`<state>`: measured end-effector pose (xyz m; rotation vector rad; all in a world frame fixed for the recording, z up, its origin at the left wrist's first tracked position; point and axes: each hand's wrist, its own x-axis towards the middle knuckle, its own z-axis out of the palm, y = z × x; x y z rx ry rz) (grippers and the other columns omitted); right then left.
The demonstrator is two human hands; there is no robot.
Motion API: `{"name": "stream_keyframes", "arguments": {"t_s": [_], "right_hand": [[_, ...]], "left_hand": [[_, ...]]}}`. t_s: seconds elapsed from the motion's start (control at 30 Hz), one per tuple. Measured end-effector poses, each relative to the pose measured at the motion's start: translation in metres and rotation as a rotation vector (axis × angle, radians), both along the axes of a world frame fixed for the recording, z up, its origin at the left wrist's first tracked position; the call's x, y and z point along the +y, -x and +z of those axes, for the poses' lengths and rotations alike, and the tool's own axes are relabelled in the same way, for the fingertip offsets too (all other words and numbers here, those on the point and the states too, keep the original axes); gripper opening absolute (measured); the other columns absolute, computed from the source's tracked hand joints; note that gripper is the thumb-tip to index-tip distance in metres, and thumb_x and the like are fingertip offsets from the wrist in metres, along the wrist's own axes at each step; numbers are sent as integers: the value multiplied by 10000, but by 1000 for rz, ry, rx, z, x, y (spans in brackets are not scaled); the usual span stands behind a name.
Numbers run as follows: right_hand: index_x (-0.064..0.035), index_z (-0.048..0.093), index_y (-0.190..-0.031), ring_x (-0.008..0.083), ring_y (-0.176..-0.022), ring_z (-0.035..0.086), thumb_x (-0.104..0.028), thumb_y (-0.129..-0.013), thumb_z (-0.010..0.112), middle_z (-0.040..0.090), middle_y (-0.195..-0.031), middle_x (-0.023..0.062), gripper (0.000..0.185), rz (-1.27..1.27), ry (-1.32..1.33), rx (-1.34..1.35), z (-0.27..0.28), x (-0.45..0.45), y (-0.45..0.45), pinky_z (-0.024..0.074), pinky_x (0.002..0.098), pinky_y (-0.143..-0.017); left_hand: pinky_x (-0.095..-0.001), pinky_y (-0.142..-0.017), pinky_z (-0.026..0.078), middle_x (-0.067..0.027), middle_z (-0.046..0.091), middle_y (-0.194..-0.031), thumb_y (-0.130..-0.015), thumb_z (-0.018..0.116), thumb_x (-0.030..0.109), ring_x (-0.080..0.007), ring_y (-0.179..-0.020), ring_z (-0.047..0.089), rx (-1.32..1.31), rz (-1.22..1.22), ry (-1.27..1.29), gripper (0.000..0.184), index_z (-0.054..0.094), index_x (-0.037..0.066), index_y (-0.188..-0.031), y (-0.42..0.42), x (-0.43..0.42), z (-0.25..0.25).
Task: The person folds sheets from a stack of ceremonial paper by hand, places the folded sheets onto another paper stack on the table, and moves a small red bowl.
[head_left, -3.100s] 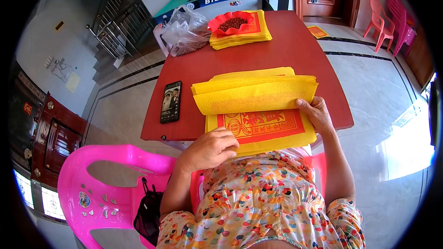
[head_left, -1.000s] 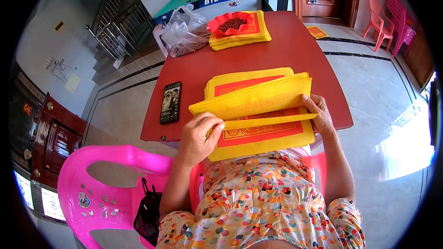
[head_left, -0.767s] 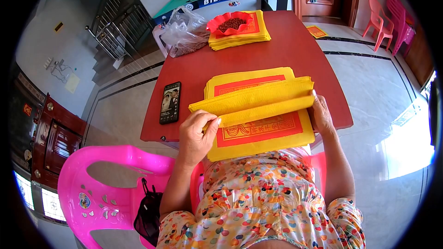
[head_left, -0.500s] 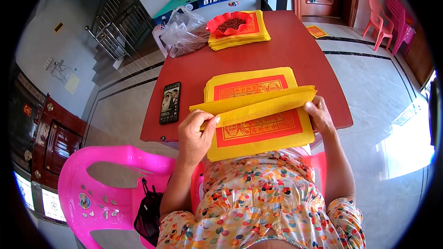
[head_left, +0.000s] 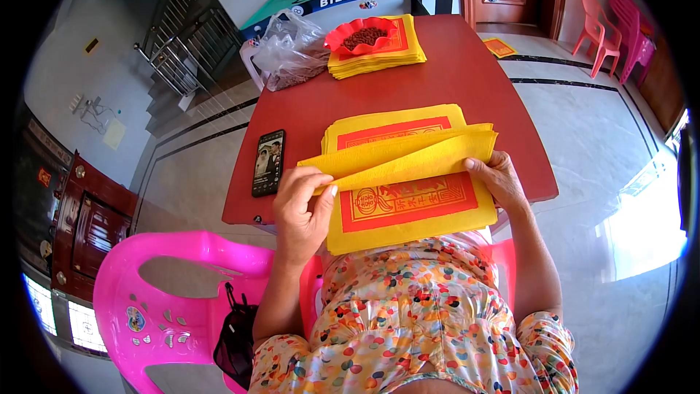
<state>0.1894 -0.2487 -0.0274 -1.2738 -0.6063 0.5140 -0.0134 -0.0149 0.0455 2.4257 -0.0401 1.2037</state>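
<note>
Folded yellow paper (head_left: 408, 160) lies between my two hands, over a stack of yellow sheets (head_left: 412, 213) with red printed panels at the table's near edge. My left hand (head_left: 302, 208) pinches the paper's left end between thumb and fingers. At its right end my right hand (head_left: 499, 181) grips the paper, thumb on top and fingers behind. More of the printed stack shows beyond the folded paper. A phone (head_left: 268, 163) with a lit screen rests left of the stack.
On the red table's (head_left: 467, 73) far part, a red scalloped dish (head_left: 361, 35) of small brown pieces sits on another yellow paper stack (head_left: 408, 52), beside a clear plastic bag (head_left: 292, 51). A pink chair (head_left: 157, 306) holding a black mesh bag (head_left: 237, 339) stands at the left.
The upper sheets were first folded back toward the far side; my left hand has since risen and taken hold of the left end. The folded flap has shifted, uncovering more of the far printed sheet.
</note>
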Motion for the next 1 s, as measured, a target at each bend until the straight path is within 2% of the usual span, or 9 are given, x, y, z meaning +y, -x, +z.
{"name": "stream_keyframes", "arguments": {"t_s": [0.07, 0.2, 0.27, 0.3, 0.4, 0.43, 0.5, 0.6, 1.0], "right_hand": [[-20, 656, -986, 97, -724, 631, -293, -825, 663, 677, -851, 56, 317, -13, 9, -25, -2, 0, -2, 526, 255, -652], [-18, 658, -979, 93, -695, 629, -312, -826, 658, 676, -829, 58, 331, -23, 26, -34, 0, 0, -1, 525, 249, -620], [-11, 660, -967, 89, -669, 626, -329, -827, 654, 674, -808, 58, 347, -31, 32, -19, 1, 0, -1, 523, 244, -596], [-11, 660, -967, 89, -669, 626, -329, -827, 654, 674, -808, 58, 347, -31, 32, -19, 0, 0, -1, 523, 244, -596], [-6, 662, -957, 85, -659, 623, -337, -826, 653, 673, -796, 57, 356, -43, 22, -10, 0, 0, -1, 522, 243, -589], [-5, 662, -956, 84, -660, 623, -338, -827, 653, 672, -795, 56, 357, -45, 24, -13, 0, 1, -1, 522, 243, -587], [-5, 662, -956, 83, -660, 622, -338, -828, 652, 672, -795, 56, 357, -47, 26, -15, -1, 1, -2, 521, 242, -586], [-6, 662, -954, 89, -657, 627, -345, -825, 652, 674, -798, 64, 363, -52, 48, -20, -2, 0, -2, 523, 242, -582], [2, 658, -959, 101, -660, 634, -353, -818, 655, 676, -805, 80, 382, -51, 46, -33, 2, 0, 0, 526, 245, -589]], "left_hand": [[-297, -755, 441, -104, 556, -956, -754, 646, -13, -215, -884, 545, -55, 66, -2, 141, 591, -16, -883, 3, -2, 2], [-260, -699, 446, -93, 565, -931, -758, 634, -28, -168, -832, 550, -147, 177, -57, 134, 603, -12, -887, 7, -6, 6], [-307, -654, 470, -103, 569, -867, -750, 633, -18, -221, -738, 566, 83, -42, 207, 111, 606, -14, -858, 11, -12, 7], [-296, -600, 481, -107, 588, -834, -756, 632, -15, -219, -670, 585, 153, -119, 148, 86, 607, -25, -837, 9, -13, 9], [-331, -696, 496, -107, 580, -882, -738, 676, 65, -250, -789, 588, 359, -281, -139, 176, 630, -7, -892, 2, -9, -1], [-331, -696, 496, -107, 580, -882, -738, 676, 65, -250, -789, 588, 359, -281, -138, 176, 630, -7, -892, 3, -10, -3], [-348, -805, 459, -123, 567, -997, -715, 716, 138, -273, -928, 557, 658, -352, -134, 299, 633, 14, -973, 4, -11, -6], [-357, -874, 429, -129, 538, -1071, -695, 732, 194, -281, -1000, 528, 781, -348, -168, 398, 622, 33, -1042, 4, -11, -5], [-355, -899, 412, -129, 526, -1105, -676, 748, 210, -282, -1041, 511, 780, -385, -149, 451, 614, 35, -1069, 3, -4, -11]]}}
